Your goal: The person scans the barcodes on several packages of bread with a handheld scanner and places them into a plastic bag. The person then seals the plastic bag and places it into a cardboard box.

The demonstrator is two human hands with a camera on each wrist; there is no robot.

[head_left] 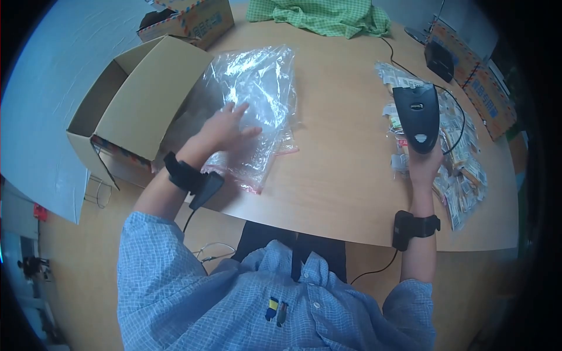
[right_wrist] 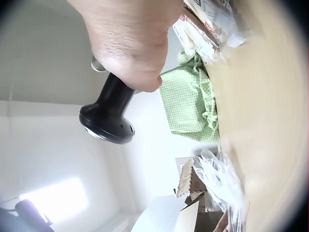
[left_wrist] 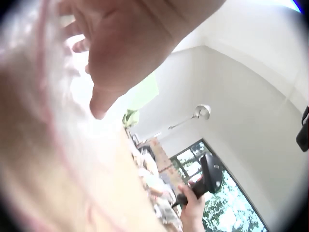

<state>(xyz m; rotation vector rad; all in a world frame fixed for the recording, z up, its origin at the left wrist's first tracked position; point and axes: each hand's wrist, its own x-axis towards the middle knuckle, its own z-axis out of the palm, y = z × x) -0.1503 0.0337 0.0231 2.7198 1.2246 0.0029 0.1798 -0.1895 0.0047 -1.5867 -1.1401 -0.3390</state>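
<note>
My right hand [head_left: 424, 168] grips the handle of a black barcode scanner [head_left: 416, 111] and holds it up over the right side of the table. In the right wrist view the scanner's head [right_wrist: 106, 123] juts out past the hand. Below it lies a spread of clear-wrapped packets [head_left: 464, 196], partly hidden by the scanner and hand. On the left, my left hand [head_left: 220, 130] is over flat clear plastic bags [head_left: 257, 73] with reddish edges, its fingers spread and straight, nothing gripped. The left wrist view shows its thumb [left_wrist: 102, 104] standing apart from the other fingers.
An open cardboard box [head_left: 155, 93] stands at the left table edge beside the bags, with another box [head_left: 205, 23] behind it. Green checked cloth [head_left: 319, 14] lies at the back. The scanner's cable loops right, near a black device [head_left: 439, 61] and upright cardboard [head_left: 489, 99].
</note>
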